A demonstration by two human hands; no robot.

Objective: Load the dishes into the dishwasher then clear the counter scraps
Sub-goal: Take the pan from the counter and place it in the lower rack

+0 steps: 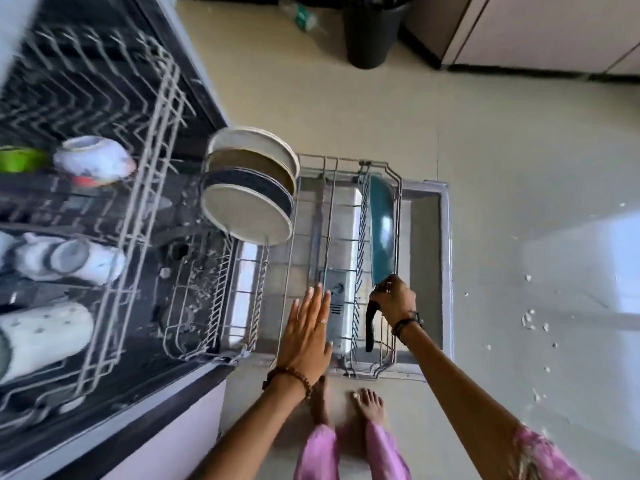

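Observation:
The dishwasher's lower rack point(311, 209) is pulled out over the open door point(429, 237). Several plates point(249, 188) stand on edge at its left end. A teal frying pan point(381, 230) stands on edge along the rack's right side, its black handle point(370, 327) pointing toward me. My right hand point(393, 299) grips the pan where the handle joins it. My left hand point(308, 330) is flat with straight fingers, hovering over the rack's near part and holding nothing. The upper rack point(86, 202) on the left holds bowls point(93, 161), cups point(69, 258) and a white jug point(41, 337).
A dark bin point(370, 32) stands on the tiled floor at the back, with a plastic bottle point(301, 15) beside it. White scraps point(530, 320) lie scattered on the floor at the right. Cabinet fronts point(554, 29) run along the top right. My bare feet point(346, 407) stand before the door.

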